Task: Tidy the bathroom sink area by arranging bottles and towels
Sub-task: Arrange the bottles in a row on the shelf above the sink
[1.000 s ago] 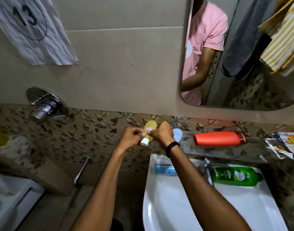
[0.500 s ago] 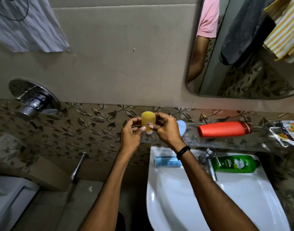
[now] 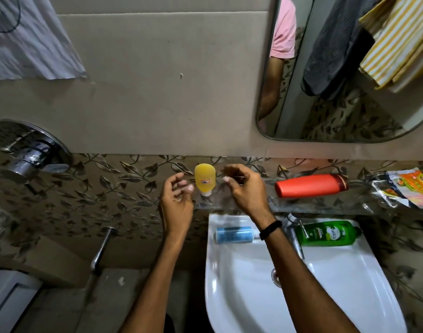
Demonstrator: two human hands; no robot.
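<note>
At the bathroom shelf, I see both hands open and empty: my left hand (image 3: pixel 177 200) curls loosely with its fingers spread, and my right hand (image 3: pixel 244 188) does the same, thumb and forefinger parted. Between them, touching neither, the small yellow bottle (image 3: pixel 205 178) stands upside down on its pale cap at the left end of the glass shelf (image 3: pixel 301 204). A black band (image 3: pixel 270 230) circles the right wrist.

To the right of the right hand, the red bottle (image 3: pixel 310 185) lies on its side along the same shelf, and farther right a crumpled orange-and-silver packet (image 3: pixel 407 187) rests at the shelf's end. Below the right hand, on the back rim of the white sink (image 3: pixel 325 296), a blue tube (image 3: pixel 234 234) lies on its side just beside the wrist, while the green bottle (image 3: pixel 328 233) lies flat on the far side of the chrome tap (image 3: pixel 294 236).

Above and to the right, the mirror (image 3: pixel 337 111) reflects a pink sleeve, a grey towel (image 3: pixel 335 44) and a yellow-striped towel (image 3: pixel 397 39). Well to the left of the left hand, a chrome wall valve (image 3: pixel 29 152) juts from the leaf-patterned tile.
</note>
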